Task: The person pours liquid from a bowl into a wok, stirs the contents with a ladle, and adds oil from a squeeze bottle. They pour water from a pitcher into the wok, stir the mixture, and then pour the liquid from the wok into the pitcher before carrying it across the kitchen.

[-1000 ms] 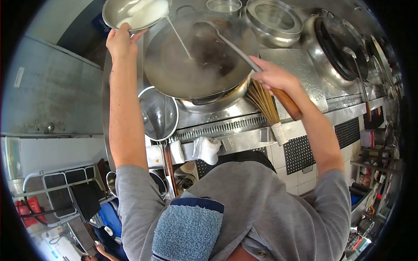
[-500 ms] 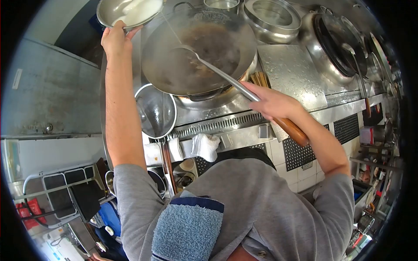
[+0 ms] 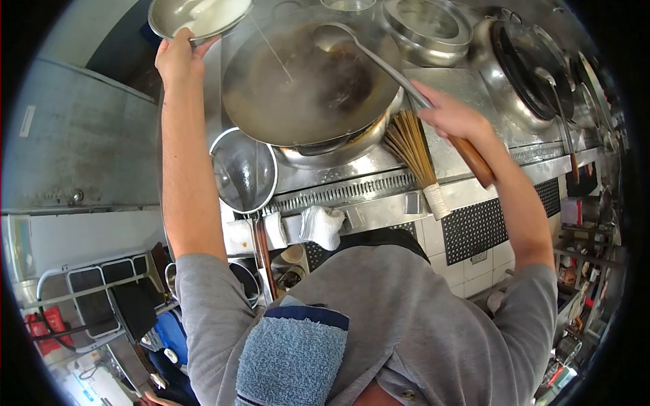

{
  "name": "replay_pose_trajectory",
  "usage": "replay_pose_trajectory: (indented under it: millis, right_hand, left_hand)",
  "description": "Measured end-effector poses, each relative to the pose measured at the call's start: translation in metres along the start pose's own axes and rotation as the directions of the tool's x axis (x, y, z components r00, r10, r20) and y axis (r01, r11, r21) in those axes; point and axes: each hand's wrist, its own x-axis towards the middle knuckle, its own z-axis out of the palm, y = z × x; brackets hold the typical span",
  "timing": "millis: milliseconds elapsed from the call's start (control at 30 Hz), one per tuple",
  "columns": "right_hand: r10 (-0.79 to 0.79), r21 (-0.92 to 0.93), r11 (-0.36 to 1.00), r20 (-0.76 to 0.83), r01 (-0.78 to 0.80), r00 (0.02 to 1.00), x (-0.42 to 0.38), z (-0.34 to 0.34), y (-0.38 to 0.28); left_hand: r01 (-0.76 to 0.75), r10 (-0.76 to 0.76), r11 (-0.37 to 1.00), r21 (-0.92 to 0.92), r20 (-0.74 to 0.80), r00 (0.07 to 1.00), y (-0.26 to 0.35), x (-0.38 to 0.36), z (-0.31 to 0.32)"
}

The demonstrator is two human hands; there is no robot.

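Observation:
At the top left, my left hand (image 3: pixel 181 59) grips the rim of a metal bowl (image 3: pixel 203 18) that holds a milky white liquid. A thin white stream runs from the bowl down into the large wok (image 3: pixel 271 122), where steam blurs dark liquid. My right hand (image 3: pixel 452 111) is wrapped round the handle of a long ladle (image 3: pixel 396 73). The ladle's head is over the far right part of the wok.
A round strainer (image 3: pixel 245 172) lies left of the wok's front. A bamboo brush (image 3: pixel 413 149) rests on the stove's front edge near a white cloth (image 3: pixel 322 227). A lidded pot (image 3: pixel 428 27) and a second wok (image 3: pixel 535 68) stand to the right.
My right hand has moved right and slightly away from me, carrying the ladle's head from the wok's middle toward its far right. The bamboo brush is now more exposed. The bowl has barely shifted left.

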Motion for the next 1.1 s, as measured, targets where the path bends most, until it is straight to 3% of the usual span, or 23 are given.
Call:
replay_pose_trajectory:
  millis: [100, 300, 433, 667, 767, 867, 967, 1000, 1100]
  right_hand:
    - [-0.086, 0.022, 0.996, 0.017, 0.086, 0.996, 0.046, 0.019, -0.011]
    - [-0.132, -0.018, 0.991, 0.075, 0.134, 0.988, 0.062, 0.065, -0.036]
    - [-0.075, -0.004, 0.997, 0.233, 0.078, 0.970, 0.021, 0.063, -0.043]
    - [-0.075, 0.036, 0.997, 0.343, 0.066, 0.936, -0.057, 0.032, -0.012]
    - [0.073, -0.039, 0.997, 0.274, -0.064, 0.959, -0.077, 0.013, 0.005]
    - [0.111, -0.061, 0.993, 0.151, -0.103, 0.982, -0.076, -0.004, 0.013]
    - [0.081, -0.110, 0.991, 0.067, -0.074, 0.994, -0.047, -0.012, 0.019]
    - [0.071, -0.046, 0.997, 0.040, -0.069, 0.997, -0.035, -0.010, 0.016]
    - [-0.091, -0.101, 0.991, -0.004, 0.090, 0.996, 0.010, 0.001, 0.007]
  left_hand:
    - [0.004, -0.004, 1.000, 0.007, 0.009, 1.000, 0.002, 0.000, -0.001]
    - [0.034, -0.034, 0.999, -0.006, 0.019, 0.999, 0.004, 0.003, -0.010]
    - [0.026, -0.026, 1.000, 0.006, 0.008, 1.000, 0.005, 0.000, -0.015]
    - [-0.009, 0.009, 1.000, 0.002, -0.026, 1.000, 0.011, -0.011, -0.008]
    - [-0.008, 0.008, 1.000, -0.013, -0.054, 0.999, 0.011, -0.012, -0.006]
    - [-0.029, 0.029, 1.000, -0.004, -0.038, 0.999, 0.008, -0.008, -0.009]
    - [-0.010, 0.010, 1.000, -0.004, -0.039, 0.999, 0.008, -0.007, -0.010]
    - [-0.014, 0.014, 1.000, 0.001, -0.045, 0.999, 0.008, -0.006, -0.010]
    - [-0.028, 0.028, 0.999, 0.016, -0.055, 0.998, 0.007, -0.005, -0.010]
